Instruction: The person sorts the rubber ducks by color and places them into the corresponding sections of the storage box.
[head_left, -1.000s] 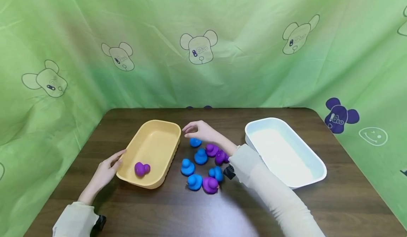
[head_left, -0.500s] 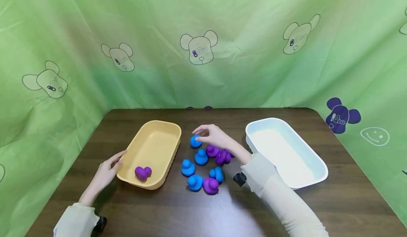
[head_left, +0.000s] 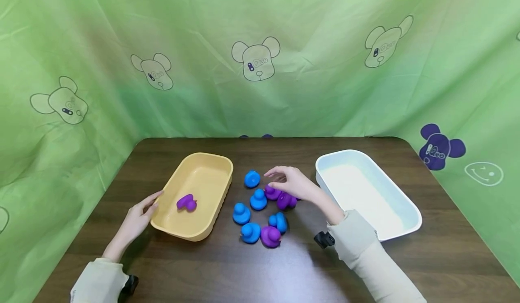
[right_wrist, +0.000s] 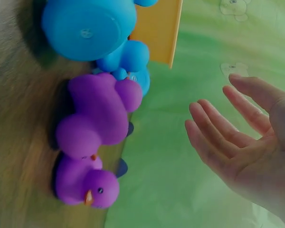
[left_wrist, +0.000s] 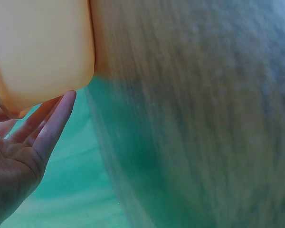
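My left hand (head_left: 136,219) rests against the near left side of a yellow tray (head_left: 195,163), fingers extended along its outside. In the left wrist view, fingertips touch the tray's wall. One purple rubber duck (head_left: 187,202) lies inside that tray. Over the cluster of ducks hovers my right hand (head_left: 293,183), holding nothing; the right wrist view shows its fingers loosely spread. Purple ducks (right_wrist: 102,111) lie nearest below it, partly hidden by the hand in the head view. Several blue rubber ducks (head_left: 258,199) stand or lie around them, with another purple duck (head_left: 271,236) in front.
A white tray (head_left: 365,194) stands on the right of the dark wooden table (head_left: 227,271). A green printed curtain (head_left: 203,104) hangs behind and around the table. Each wrist carries a small black camera (head_left: 324,239).
My right hand has moved right and nearer, from beside the yellow tray to above the purple ducks. The purple duck in the yellow tray has shifted and turned. My left hand stays at the tray.
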Demonstrator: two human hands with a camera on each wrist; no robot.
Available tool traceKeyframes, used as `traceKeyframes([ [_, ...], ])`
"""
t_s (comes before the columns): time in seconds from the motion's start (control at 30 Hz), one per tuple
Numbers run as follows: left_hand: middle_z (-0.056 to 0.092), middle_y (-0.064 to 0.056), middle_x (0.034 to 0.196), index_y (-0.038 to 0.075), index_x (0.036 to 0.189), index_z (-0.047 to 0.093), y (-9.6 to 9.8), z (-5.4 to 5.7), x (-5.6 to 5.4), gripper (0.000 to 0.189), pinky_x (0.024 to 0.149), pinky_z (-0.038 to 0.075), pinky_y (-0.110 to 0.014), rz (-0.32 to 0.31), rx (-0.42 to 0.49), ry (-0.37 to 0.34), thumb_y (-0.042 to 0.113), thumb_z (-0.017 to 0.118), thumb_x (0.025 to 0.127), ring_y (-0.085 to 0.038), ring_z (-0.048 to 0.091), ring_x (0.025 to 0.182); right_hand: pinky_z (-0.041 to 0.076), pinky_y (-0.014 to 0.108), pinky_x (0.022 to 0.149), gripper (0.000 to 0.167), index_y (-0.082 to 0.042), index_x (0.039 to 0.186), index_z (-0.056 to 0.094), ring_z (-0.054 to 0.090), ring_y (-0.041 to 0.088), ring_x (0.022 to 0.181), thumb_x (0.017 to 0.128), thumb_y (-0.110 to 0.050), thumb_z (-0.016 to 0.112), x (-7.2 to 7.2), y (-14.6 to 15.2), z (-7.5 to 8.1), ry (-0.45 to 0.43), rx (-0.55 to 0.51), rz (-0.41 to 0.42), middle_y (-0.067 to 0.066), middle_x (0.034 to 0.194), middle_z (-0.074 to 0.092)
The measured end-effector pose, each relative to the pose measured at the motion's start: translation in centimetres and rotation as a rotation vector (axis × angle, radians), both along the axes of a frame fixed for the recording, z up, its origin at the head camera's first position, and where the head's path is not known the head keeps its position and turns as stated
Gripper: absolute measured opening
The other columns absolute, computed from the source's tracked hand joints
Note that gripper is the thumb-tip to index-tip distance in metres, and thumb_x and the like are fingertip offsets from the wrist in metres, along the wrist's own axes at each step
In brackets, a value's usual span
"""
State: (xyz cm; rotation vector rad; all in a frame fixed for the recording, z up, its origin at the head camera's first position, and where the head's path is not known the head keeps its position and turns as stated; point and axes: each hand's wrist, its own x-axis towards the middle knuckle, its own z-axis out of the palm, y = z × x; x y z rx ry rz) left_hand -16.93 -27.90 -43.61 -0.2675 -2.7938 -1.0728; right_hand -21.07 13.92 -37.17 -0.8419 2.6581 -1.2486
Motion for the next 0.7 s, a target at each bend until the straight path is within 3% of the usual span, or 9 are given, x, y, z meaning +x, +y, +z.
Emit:
traceKeyframes([
  [0.37,0.059,-0.02,0.109,0.004,0.124,0.05,0.0,-0.1,0.1,0.034,0.079,0.04,-0.023,0.001,-0.006,0.009,0.01,0.046,0.091,-0.029,0.052,0.1,0.045,0.044,0.081,0.028,0.005,0.106,0.058,0.058,0.033,0.094,0.081,-0.007,0.059,1.1,2.2,-1.3,0.036,-0.048,-0.06,0.021,0.103,0.06],
  [0.7,0.058,-0.022,0.11,0.004,0.125,0.05,0.0,-0.1,-0.1,0.034,0.08,0.039,-0.026,-0.006,0.001,0.006,0.01,0.046,0.092,-0.03,0.051,0.103,0.045,0.045,0.081,0.028,0.004,0.107,0.058,0.057,0.036,0.094,0.08,-0.004,0.06,1.3,3.5,-2.5,0.022,-0.096,-0.173,0.022,0.106,0.057],
])
